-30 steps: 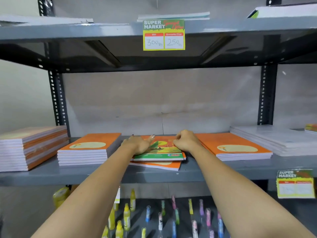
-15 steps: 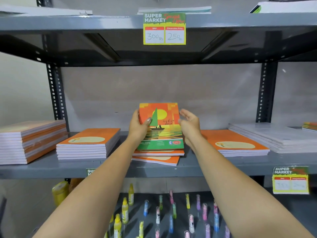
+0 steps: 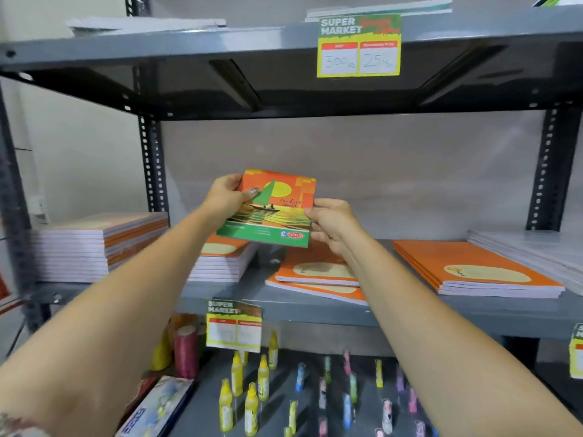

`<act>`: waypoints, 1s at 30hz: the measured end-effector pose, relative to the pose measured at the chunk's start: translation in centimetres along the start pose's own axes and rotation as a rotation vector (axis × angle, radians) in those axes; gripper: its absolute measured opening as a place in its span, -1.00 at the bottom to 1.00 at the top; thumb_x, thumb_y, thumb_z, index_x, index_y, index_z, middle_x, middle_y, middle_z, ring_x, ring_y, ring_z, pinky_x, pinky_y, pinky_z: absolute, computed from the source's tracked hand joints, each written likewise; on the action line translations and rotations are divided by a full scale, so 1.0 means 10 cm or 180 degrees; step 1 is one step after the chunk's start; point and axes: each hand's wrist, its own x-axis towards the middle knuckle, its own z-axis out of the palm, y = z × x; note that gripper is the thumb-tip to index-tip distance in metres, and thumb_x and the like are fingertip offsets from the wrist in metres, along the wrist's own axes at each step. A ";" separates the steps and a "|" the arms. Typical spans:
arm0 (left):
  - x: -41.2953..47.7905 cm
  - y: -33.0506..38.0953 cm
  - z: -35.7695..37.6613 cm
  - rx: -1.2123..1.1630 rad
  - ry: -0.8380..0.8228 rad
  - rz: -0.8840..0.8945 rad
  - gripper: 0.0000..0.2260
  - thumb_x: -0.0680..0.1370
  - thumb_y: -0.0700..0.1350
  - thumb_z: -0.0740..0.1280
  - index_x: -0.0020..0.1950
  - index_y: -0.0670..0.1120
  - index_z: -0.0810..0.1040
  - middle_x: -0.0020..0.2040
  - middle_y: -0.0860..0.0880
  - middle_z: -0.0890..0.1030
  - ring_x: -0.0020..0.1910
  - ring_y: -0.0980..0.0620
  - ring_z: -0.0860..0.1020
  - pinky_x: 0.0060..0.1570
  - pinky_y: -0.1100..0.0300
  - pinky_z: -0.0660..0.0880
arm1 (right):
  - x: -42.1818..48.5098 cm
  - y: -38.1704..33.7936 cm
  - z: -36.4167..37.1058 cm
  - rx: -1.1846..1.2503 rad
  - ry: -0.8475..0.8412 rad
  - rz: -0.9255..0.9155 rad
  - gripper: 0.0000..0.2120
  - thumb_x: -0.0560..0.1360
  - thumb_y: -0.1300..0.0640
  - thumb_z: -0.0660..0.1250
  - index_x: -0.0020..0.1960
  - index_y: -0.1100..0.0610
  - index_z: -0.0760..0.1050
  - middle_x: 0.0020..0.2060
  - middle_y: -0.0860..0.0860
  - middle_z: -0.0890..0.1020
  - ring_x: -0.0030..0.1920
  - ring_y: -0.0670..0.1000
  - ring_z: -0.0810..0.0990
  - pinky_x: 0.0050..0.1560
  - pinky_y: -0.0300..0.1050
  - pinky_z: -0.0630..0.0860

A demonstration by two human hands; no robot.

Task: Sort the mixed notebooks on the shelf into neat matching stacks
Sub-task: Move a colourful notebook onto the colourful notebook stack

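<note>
While raised above the shelf [image 3: 315,305], sailboat notebook [image 3: 271,209] sits pinched — left hand [image 3: 225,195], right hand [image 3: 332,222]

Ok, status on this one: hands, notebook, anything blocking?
Left hand and right hand both gripping the sailboat notebook, held up above the shelf. Skewed orange notebooks lie underneath. Nothing blocking.

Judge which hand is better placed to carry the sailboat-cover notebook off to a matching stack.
Probably the left hand. It wraps the sailboat notebook's upper left edge, thumb across the cover, while the right hand only pinches the right edge. No matching stack is in view, so direction stays open.
</note>
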 end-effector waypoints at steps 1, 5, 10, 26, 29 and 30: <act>0.03 -0.02 -0.15 0.0122 -0.0001 -0.0080 -0.59 0.50 -0.24 0.36 0.34 -0.25 0.42 0.16 -0.05 0.55 0.03 -0.03 0.55 0.18 0.11 0.48 | 0.00 0.00 0.17 0.0016 0.0024 0.0012 -0.79 0.55 0.36 0.20 0.13 0.28 0.53 -0.07 0.14 0.61 -0.34 -0.04 0.59 -0.41 -0.22 0.55; 0.13 -0.29 -0.68 0.0541 0.0157 -0.0273 -0.60 0.49 -0.26 0.37 0.31 -0.29 0.44 0.07 -0.10 0.57 -0.20 0.10 0.55 -0.23 0.50 0.47 | 0.14 0.16 0.79 -0.0123 0.0276 0.0029 -0.93 0.47 0.33 0.32 -0.10 0.28 0.58 0.02 0.23 0.68 -0.03 0.17 0.69 -0.17 -0.01 0.66; 0.19 -0.70 -0.98 0.1164 -0.0030 -0.0686 -0.73 0.51 -0.11 0.37 0.16 -0.21 0.53 0.16 -0.17 0.56 0.13 -0.05 0.53 0.19 0.19 0.37 | 0.30 0.39 1.14 -0.1137 0.0507 -0.0008 -0.89 0.36 0.26 0.34 -0.34 0.17 0.47 -0.28 0.06 0.60 -0.26 0.11 0.57 -0.32 -0.13 0.55; 0.17 -0.97 -0.95 0.2126 -0.0848 -0.1163 -0.46 0.61 0.07 0.13 0.51 -0.15 0.15 0.53 -0.17 0.22 0.49 -0.18 0.22 0.46 0.00 0.09 | 0.39 0.52 1.04 -0.2420 0.0219 0.0069 -0.73 0.51 0.01 0.27 -0.24 0.19 0.47 -0.33 0.15 0.56 -0.31 0.13 0.51 -0.25 -0.07 0.48; 0.15 -0.82 -0.92 0.1561 -0.0299 -0.0866 -0.43 0.59 0.06 0.18 0.52 -0.17 0.13 0.52 -0.19 0.23 0.47 -0.21 0.26 0.45 -0.03 0.17 | 0.41 0.36 0.48 -0.3069 0.0453 -0.0074 -0.74 0.47 0.09 0.27 -0.35 0.17 0.40 -0.35 0.14 0.52 -0.25 0.15 0.47 -0.27 -0.14 0.39; 0.13 -0.74 -0.87 0.1577 -0.0138 -0.0647 -0.46 0.59 0.02 0.19 0.50 -0.18 0.18 0.51 -0.19 0.26 0.46 -0.20 0.28 0.43 -0.02 0.20 | 0.39 0.30 0.23 -0.3335 0.0577 -0.0030 -0.82 0.45 0.14 0.27 -0.29 0.21 0.48 -0.28 0.16 0.58 -0.19 0.18 0.53 -0.23 -0.13 0.41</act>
